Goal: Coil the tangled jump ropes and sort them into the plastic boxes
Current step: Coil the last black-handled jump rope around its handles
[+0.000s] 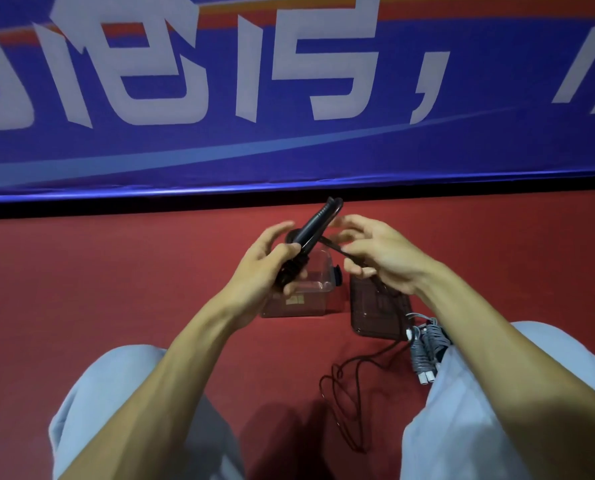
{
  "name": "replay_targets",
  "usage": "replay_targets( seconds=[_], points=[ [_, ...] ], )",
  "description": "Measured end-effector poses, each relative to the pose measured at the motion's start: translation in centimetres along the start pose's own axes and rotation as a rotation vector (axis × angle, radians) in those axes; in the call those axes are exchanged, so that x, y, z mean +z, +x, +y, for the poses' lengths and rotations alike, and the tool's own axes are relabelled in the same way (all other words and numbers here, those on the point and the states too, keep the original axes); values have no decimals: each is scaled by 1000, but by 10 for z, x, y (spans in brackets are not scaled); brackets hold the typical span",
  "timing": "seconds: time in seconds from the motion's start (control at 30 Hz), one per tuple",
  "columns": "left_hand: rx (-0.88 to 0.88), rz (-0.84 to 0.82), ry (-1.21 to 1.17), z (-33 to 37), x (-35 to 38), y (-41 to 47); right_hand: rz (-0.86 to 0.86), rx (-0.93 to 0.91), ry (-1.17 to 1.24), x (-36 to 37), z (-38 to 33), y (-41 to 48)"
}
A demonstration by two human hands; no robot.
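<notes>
My left hand [272,265] grips the black jump-rope handles [315,225], which point up and away from me. My right hand [375,252] pinches the black cord [334,247] just beside the handles. The rest of that cord [355,389] trails down in loose loops onto the red floor between my knees. A clear plastic box [310,299] stands on the floor below my hands. To its right lies a dark lid or second box [375,313]. A coiled grey jump rope [426,348] with white handle ends lies by my right knee.
A blue banner [289,98] with large white characters stands along the far edge of the red floor [116,271]. My knees in light trousers [116,410] frame the bottom of the view.
</notes>
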State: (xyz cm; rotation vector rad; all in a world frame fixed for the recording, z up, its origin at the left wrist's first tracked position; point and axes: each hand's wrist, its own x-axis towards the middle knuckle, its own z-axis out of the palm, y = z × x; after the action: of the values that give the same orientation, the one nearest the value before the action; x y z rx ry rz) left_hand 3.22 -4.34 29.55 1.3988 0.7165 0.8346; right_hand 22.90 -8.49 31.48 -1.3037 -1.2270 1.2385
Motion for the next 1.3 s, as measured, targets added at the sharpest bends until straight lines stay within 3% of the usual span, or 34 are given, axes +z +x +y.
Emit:
replay_targets(
  seconds=[0.17,0.27,0.53,0.8,1.0,1.2,1.3],
  points=[
    [25,-2,95,1,2,0,-45,-81,-84,3,-1,-6],
    [10,39,130,1,4,1,40,-107,-120,6,1,-5],
    [30,-86,307,-2,0,-2,265,-204,-361,9,8,0],
    [71,-136,394,-8,-6,3,322,-179,-422,9,14,6],
    [153,-94,735,-17,-11,5,455,-122,-536,10,19,6],
    [203,-24,861,-24,-10,6,465,-45,-500,15,20,12],
    [240,41,829,-26,-8,7,395,5,-198,16,20,12]
  ],
)
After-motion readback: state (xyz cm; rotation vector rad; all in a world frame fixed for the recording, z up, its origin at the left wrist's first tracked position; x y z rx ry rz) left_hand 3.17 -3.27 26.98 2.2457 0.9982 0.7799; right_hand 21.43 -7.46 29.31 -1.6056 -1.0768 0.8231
